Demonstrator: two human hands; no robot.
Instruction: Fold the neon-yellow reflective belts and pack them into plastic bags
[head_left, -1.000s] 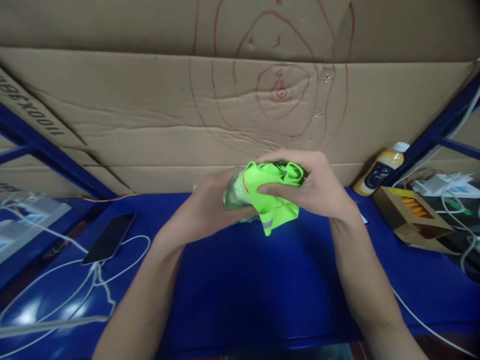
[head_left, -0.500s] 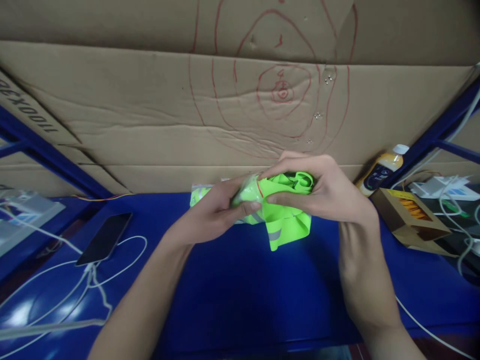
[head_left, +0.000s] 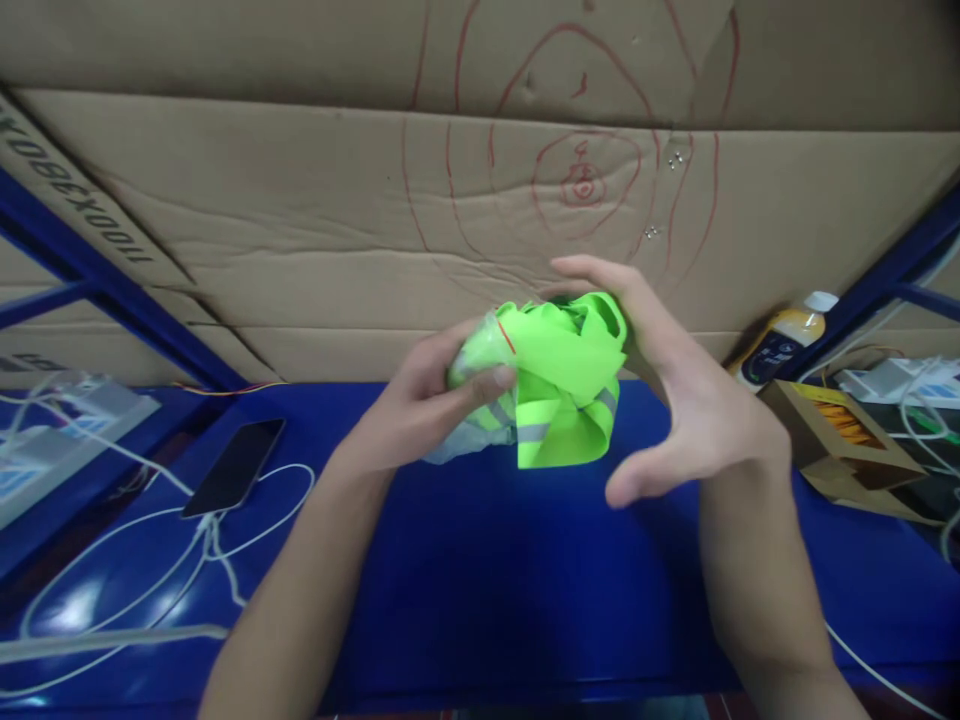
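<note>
A bundle of neon-green fabric with grey reflective stripes, which looks like a reflective vest (head_left: pixel 559 365), is held up above the blue tabletop. Its left part sits inside a clear plastic bag (head_left: pixel 469 440) with a red line along its mouth. My left hand (head_left: pixel 431 400) is closed round the bagged part, thumb in front. Folded fabric bulges out of the bag's mouth to the right. My right hand (head_left: pixel 690 410) is open beside the bundle, thumb and fingers spread wide; whether its far fingers touch the fabric behind, I cannot tell.
On the blue table (head_left: pixel 540 600), a black phone (head_left: pixel 234 468) with white cables (head_left: pixel 217 550) lies left. A juice bottle (head_left: pixel 784 340) and an open cardboard box (head_left: pixel 840 450) stand right. Behind is a cardboard wall (head_left: pixel 300 220) with red rings, between blue frame posts (head_left: pixel 112 300).
My right hand has let go of the green fabric, its thumb swinging down and away. More fabric shows and the bundle has risen slightly. The camera view has shifted a little left.
</note>
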